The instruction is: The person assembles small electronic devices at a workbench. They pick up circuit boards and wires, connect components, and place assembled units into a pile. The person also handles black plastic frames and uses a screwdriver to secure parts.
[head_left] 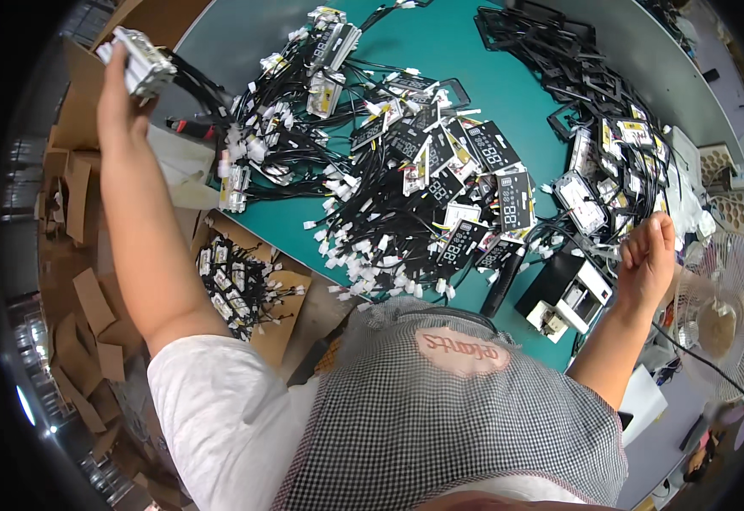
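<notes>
Checked apron (pixel 449 417), worn by you, nearest the camera. Bundle of white modules (pixel 144 66), one: in your left hand (pixel 125 98), held off the table at far left, clamped between thumb and fingers; it sits at the finger end of the grip, beyond the palm, black cables (pixel 197 83) trailing from its right side. Your right hand (pixel 647 255): fingers curled together, well apart from the bundle, near a black-and-white device (pixel 592 294); contents, if any, cannot be told. Green table (pixel 440 47): display boards (pixel 515 200), heaped; black frames (pixel 551 51), piled
</notes>
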Available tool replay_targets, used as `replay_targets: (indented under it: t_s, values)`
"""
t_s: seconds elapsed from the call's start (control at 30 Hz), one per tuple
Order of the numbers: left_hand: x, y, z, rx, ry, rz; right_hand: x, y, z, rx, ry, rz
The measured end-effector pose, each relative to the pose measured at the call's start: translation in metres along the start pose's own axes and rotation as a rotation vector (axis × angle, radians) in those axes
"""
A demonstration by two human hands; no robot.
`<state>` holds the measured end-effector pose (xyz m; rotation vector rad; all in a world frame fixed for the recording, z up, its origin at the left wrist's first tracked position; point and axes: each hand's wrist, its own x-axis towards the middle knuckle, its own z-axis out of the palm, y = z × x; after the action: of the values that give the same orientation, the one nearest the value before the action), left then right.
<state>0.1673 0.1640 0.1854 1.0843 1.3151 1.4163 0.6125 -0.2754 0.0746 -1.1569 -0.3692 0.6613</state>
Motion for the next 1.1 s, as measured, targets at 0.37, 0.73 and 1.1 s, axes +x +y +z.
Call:
replay_targets:
  t_s: [0.37, 0.73, 1.1]
  values:
    - [0.031, -0.141, 0.092, 0.457, -0.442, -0.022, 0.019, 0.017, 0.015, -0.083, 0.088, 0.05]
    - [-0.045, -0.308, 0.217, 1.169, -1.106, 0.321, 0.036, 0.037, 0.003, -0.137, 0.167, 0.118]
    - [-0.098, -0.357, 0.205, 1.111, -0.977, -0.087, 0.052, 0.077, -0.02, -0.121, 0.243, 0.237]
